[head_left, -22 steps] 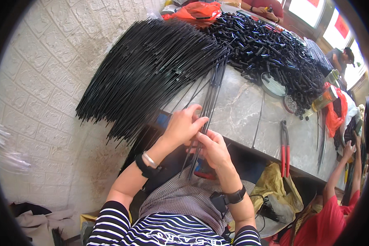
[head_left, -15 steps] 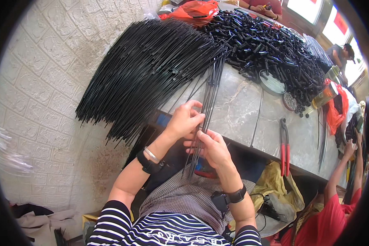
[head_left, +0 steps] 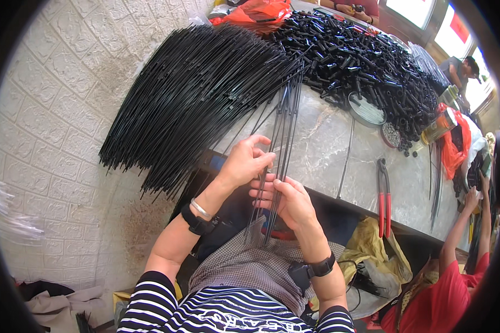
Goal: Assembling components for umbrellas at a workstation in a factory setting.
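Barely anything has shifted: both hands, left (head_left: 244, 164) and right (head_left: 289, 200), stay closed together on a thin bundle of black rods (head_left: 280, 150). Its far ends rest on the counter (head_left: 328, 150) near edge, probably so the rods line up.

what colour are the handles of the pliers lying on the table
Red. The pliers lie on the grey table, clearest in the head view.

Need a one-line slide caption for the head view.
Both hands, left hand and right hand, grip a bunch of thin black rods at a stone table.
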Available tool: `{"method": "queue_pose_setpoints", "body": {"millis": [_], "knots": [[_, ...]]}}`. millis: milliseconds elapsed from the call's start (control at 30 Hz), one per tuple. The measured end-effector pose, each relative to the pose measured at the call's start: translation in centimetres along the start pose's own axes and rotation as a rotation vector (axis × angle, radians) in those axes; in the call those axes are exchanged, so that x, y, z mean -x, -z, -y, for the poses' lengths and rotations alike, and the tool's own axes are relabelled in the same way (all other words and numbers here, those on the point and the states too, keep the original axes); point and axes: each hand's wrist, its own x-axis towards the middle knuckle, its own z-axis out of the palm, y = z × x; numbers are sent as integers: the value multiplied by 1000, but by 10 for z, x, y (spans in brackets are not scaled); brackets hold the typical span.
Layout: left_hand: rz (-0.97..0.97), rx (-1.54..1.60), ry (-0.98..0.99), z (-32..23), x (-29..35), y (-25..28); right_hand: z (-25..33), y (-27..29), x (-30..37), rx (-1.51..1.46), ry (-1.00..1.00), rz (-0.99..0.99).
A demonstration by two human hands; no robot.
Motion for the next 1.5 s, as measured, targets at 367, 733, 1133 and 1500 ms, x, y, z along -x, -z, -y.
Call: {"method": "queue_pose_setpoints", "body": {"millis": [367, 733, 1133, 1500], "knots": [[-222, -863, -198, -3, 5, 38, -4, -2, -3, 14, -12, 11], [-151, -1065, -205, -3, -6, 40, -13, -10, -11, 2, -25, -3], [-148, -885, -156, -33, -19, 37, 7, -34, -6, -45, 71, -20], [-263, -1575, -937, 1, -152, 23, 110, -49, 40, 154, 138, 41]]}}
